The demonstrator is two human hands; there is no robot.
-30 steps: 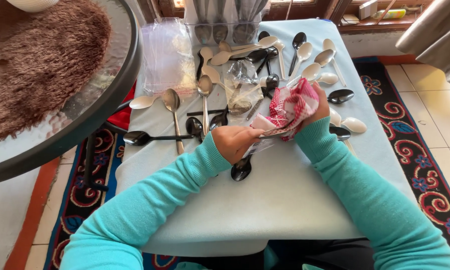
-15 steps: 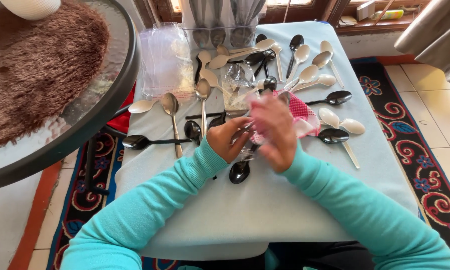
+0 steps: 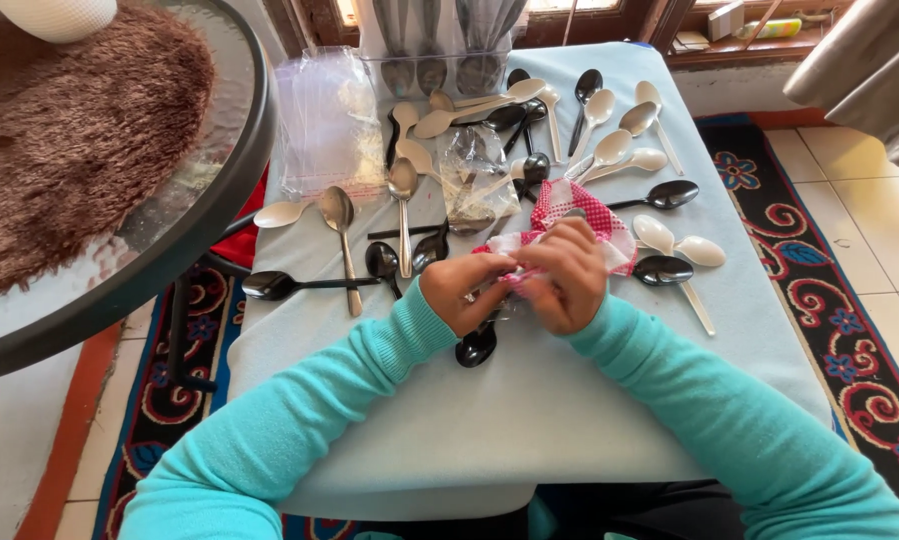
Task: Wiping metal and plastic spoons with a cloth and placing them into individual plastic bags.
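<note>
My left hand [image 3: 466, 290] and my right hand [image 3: 564, 272] meet over the middle of a small table covered in pale blue cloth [image 3: 529, 420]. Both close on a black spoon [image 3: 476, 345], whose bowl pokes out below them, and on a red-and-white chequered cloth [image 3: 561, 205] bunched behind my fingers. The spoon's handle is hidden by my hands. A black spoon [image 3: 662, 270] lies just right of my right hand.
Several cream, black and metal spoons [image 3: 609, 150] lie scattered across the far half of the table. Clear plastic bags [image 3: 329, 120] sit at the far left. A round glass table [image 3: 119, 270] with a brown shaggy mat stands on the left, over a patterned rug [image 3: 829, 300].
My right hand has come down and left from the raised cloth to join my left hand on the spoon. The cloth now lies lower, behind my fingers.
</note>
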